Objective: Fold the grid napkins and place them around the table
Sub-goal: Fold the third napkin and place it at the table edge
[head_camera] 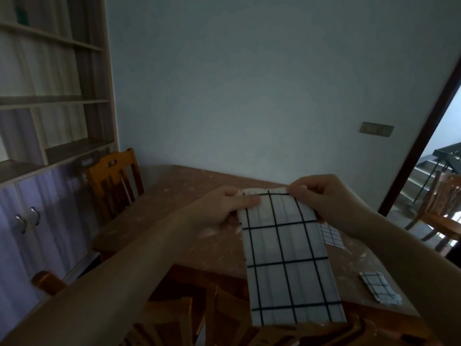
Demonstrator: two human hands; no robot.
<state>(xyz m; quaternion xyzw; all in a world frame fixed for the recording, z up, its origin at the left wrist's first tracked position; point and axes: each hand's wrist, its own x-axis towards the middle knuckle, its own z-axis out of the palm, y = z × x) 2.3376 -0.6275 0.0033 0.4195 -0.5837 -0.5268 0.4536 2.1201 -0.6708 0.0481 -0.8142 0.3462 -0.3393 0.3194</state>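
White cloth crossed by a dark, wide-spaced grid, that's the long hanging napkin (287,253), and the same white-with-dark-lines check shows finer on the small folded napkin (380,287) at the right and on the other folded napkin (331,236) peeking out behind the hanging one. Under them the reddish-brown stone-look desk (174,221) is flecked with pale specks, and the slatted wooden chair (114,181) glows orange-brown. Behind, a plain pale blue-grey wall (249,83), pale lilac-grey cabinet doors (37,221) and a dark brown door frame (419,136).
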